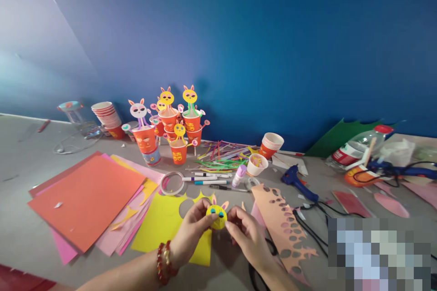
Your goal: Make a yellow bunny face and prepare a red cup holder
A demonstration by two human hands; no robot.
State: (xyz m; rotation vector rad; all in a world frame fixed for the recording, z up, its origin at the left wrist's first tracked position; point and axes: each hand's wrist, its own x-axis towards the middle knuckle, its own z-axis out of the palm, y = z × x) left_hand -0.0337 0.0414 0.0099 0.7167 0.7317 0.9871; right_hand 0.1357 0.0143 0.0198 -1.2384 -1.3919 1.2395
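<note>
"Yellow paper face (218, 223), pink ears (225, 206) raised, blue-and-black eyes (221, 214): where is it?"
"Between left hand (194, 223) and right hand (247, 232), each pinching an edge, near the right border of the yellow sheet (157, 223)"
"And room?"
"Grey tabletop (223, 257) shows between that sheet and the hole-filled peach paper (266, 211)"

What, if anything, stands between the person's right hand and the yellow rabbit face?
Nothing visible: the right hand is at the right edge of the yellow rabbit face, while the left hand grips the opposite edge.
</note>
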